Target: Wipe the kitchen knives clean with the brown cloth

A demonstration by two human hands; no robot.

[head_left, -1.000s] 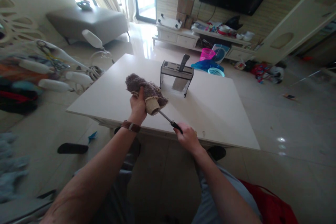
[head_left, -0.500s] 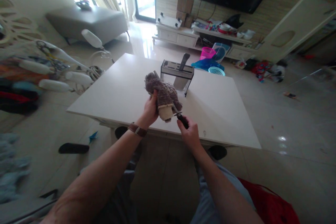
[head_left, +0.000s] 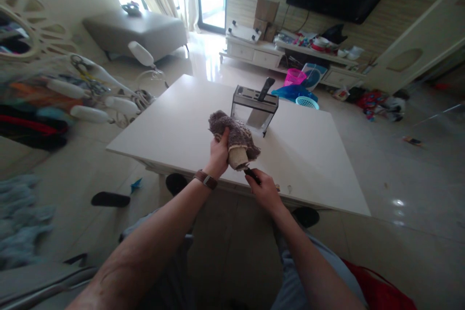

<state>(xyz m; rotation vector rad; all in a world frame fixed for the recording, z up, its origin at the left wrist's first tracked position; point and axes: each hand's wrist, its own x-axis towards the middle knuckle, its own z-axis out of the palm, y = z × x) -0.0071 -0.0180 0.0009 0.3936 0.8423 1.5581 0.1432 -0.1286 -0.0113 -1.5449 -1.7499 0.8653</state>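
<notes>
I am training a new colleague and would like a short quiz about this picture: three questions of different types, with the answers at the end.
1. Multiple choice: what does the left hand hold?
a) a pink basket
b) a fuzzy grey-brown cloth
c) a cardboard box

2. True or false: the right hand grips a black handle.

3. Fill in the missing word: the see-through holder stands on the white ____.

Key: 1. b; 2. true; 3. table.
</notes>
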